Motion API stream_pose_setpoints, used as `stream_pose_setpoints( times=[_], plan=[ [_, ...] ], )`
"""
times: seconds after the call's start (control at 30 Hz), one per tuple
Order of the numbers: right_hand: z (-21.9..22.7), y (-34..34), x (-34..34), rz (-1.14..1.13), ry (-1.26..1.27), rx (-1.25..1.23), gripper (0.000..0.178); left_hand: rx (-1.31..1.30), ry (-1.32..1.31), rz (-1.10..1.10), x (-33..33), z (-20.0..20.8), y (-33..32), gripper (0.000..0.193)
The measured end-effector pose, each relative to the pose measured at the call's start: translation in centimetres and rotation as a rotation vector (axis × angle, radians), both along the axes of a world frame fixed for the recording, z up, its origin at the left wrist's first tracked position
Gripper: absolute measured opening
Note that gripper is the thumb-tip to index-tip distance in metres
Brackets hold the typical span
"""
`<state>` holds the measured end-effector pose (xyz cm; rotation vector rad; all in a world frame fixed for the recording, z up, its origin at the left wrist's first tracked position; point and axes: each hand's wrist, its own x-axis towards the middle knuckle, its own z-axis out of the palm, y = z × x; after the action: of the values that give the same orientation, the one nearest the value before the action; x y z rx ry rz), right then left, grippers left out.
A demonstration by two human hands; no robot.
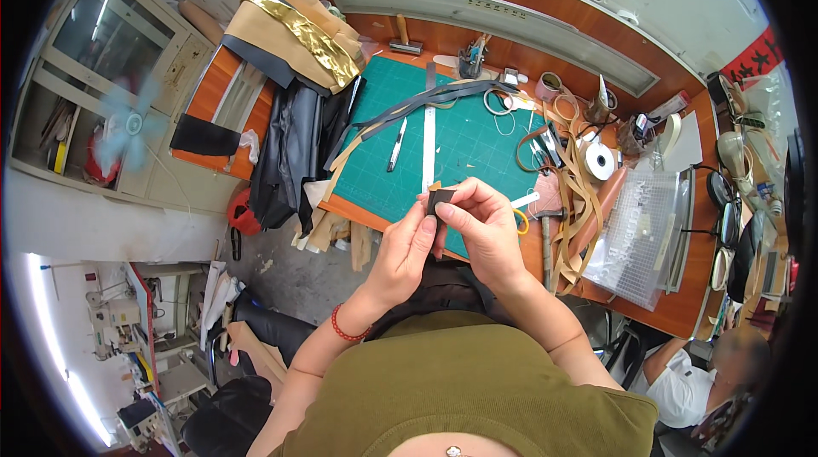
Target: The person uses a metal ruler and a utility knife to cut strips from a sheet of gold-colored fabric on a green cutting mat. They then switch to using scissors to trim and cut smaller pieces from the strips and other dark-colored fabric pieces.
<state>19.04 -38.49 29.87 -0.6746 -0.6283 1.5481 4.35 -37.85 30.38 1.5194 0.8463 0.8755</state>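
Between both hands, over the front edge of the green cutting mat [392, 176], I hold a small dark strip of leather-like material [438, 199] with a tan edge showing at its top. My left hand [407, 244] is closed, its thumb and fingers pressing the lower left part of the piece. The thumb and forefinger of my right hand [482, 223] pinch it from the right. Just beyond my fingers a white ruler [429, 146] lies lengthwise on the mat. A utility knife [397, 145] rests to the ruler's left.
Long dark strips [417, 103] cross the back of the mat. On the right are tan strips [567, 235], a white spool [598, 161], yellow-handled scissors [521, 220] and a hammer [547, 235]. Black material [298, 142] hangs off the table's left side. A seated person [690, 389] is at lower right.
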Motion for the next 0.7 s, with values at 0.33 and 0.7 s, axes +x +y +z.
stream_pose_setpoints(
  times=[0.33, 0.7],
  plan=[
    [-0.7, 0.2, -0.5, -0.088, -0.059, 0.097, 0.014, -0.059, -0.069, 0.075, 0.1, -0.8, -0.1, 0.030],
    [-1.2, -0.3, -0.4, -0.098, -0.160, 0.203, 0.014, -0.306, -0.360, 0.176, 0.2, -0.7, -0.1, 0.030]
  ],
)
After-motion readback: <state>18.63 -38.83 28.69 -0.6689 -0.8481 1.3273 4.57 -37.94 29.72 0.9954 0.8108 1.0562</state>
